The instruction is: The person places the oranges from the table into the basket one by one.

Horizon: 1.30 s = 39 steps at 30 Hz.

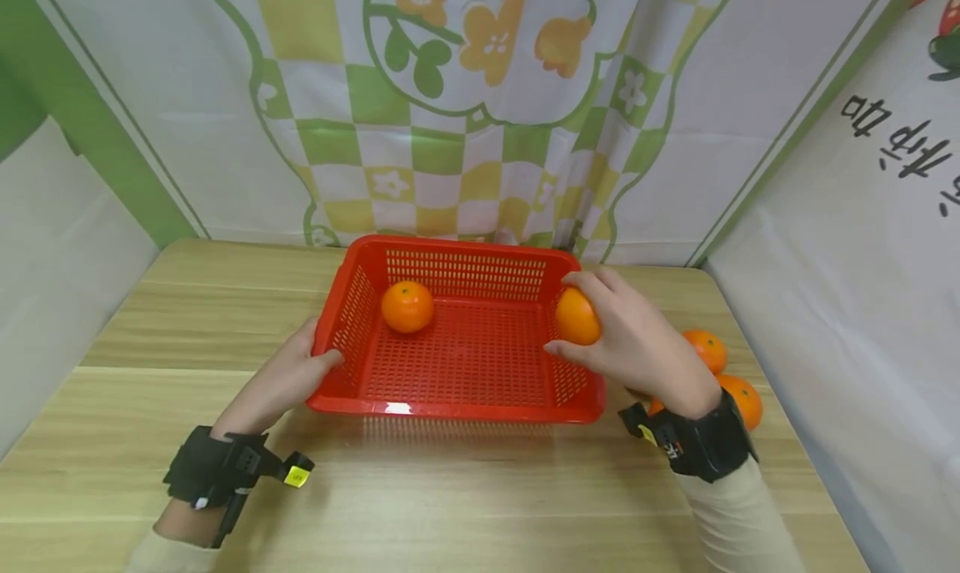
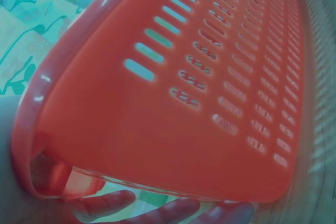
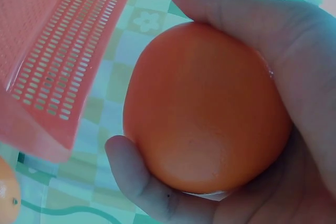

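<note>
A red plastic basket (image 1: 457, 348) with slotted walls stands on the wooden table. My left hand (image 1: 297, 364) grips its left rim, thumb inside and fingers outside; the left wrist view shows those fingers (image 2: 173, 211) below the slotted wall (image 2: 173, 103). One orange (image 1: 407, 307) lies in the basket's left part. In my right hand (image 1: 630, 331) is a second orange (image 1: 577, 316), held between thumb and curled fingers over the basket's right end. Up close in the right wrist view, the held orange (image 3: 205, 108) fills the grasp, with the basket wall (image 3: 63, 51) to its left.
More oranges (image 1: 705, 352) lie on the table (image 1: 450, 506) right of the basket, partly behind my right forearm. A checked, flowered curtain (image 1: 480, 156) hangs at the table's back edge. White side panels (image 1: 855, 306) close in left and right.
</note>
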{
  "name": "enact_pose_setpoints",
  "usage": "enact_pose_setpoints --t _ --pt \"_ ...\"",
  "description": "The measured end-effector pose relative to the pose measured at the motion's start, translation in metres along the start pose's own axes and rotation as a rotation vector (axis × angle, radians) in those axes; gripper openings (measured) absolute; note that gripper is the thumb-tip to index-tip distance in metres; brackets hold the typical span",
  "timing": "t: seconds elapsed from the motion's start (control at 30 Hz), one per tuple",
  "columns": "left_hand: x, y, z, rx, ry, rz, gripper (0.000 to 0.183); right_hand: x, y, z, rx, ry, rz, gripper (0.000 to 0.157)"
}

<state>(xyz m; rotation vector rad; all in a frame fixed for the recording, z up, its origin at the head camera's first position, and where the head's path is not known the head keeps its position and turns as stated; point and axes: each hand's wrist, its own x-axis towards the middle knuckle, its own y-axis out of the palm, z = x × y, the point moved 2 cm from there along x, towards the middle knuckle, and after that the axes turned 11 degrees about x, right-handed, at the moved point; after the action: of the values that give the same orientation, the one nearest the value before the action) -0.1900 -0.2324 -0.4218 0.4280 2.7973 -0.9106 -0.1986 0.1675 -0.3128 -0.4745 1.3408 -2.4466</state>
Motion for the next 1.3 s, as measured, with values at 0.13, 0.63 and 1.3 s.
enact_pose_setpoints --t 0.13,0.63,1.3 --pt "0.000 0.000 0.001 0.003 -0.001 -0.002 0.067 0.008 0.001 0.003 0.002 -0.020 -0.004 0.076" --pt "-0.001 0.001 0.000 0.005 -0.018 -0.007 0.068 0.030 0.008 0.013 -0.008 0.000 0.064 0.076" --pt "0.000 0.001 0.000 0.013 -0.028 -0.008 0.069 0.046 0.017 0.012 0.009 -0.031 0.061 0.079"
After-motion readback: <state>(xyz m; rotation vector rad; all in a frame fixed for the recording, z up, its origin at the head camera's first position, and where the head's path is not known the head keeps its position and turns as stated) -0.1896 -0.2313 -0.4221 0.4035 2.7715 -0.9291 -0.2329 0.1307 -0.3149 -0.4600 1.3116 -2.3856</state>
